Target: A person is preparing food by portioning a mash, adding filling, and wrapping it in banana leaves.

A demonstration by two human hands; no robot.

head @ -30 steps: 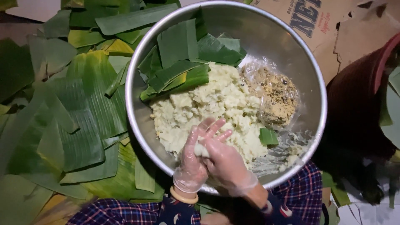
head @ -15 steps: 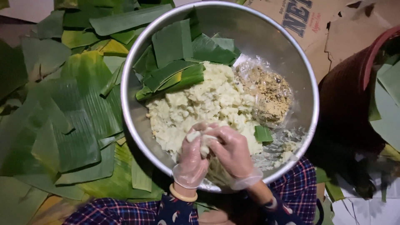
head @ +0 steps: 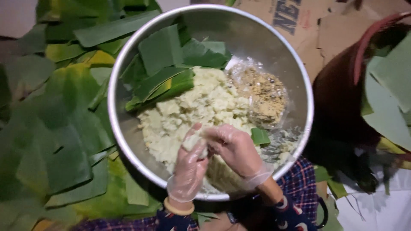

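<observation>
My gloved left hand (head: 188, 164) and right hand (head: 236, 150) pinch one dough lump (head: 193, 140) over the near side of the bowl (head: 128, 149); sticky gloves could tear it, dropping bits onto the dough heap (head: 192, 111), leaves (head: 167, 64) beyond.

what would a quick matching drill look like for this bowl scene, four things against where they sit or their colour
Things:
1. metal bowl
2. pale mash
3. brown crumbly filling
4. cut green leaves

Descriptions:
A. spread outside the bowl, on its left
B. shiny and silver
C. on clear plastic at the bowl's right side
D. heaped mid-bowl, under both gloved hands

Pairs: 1-B, 2-D, 3-C, 4-A
</observation>
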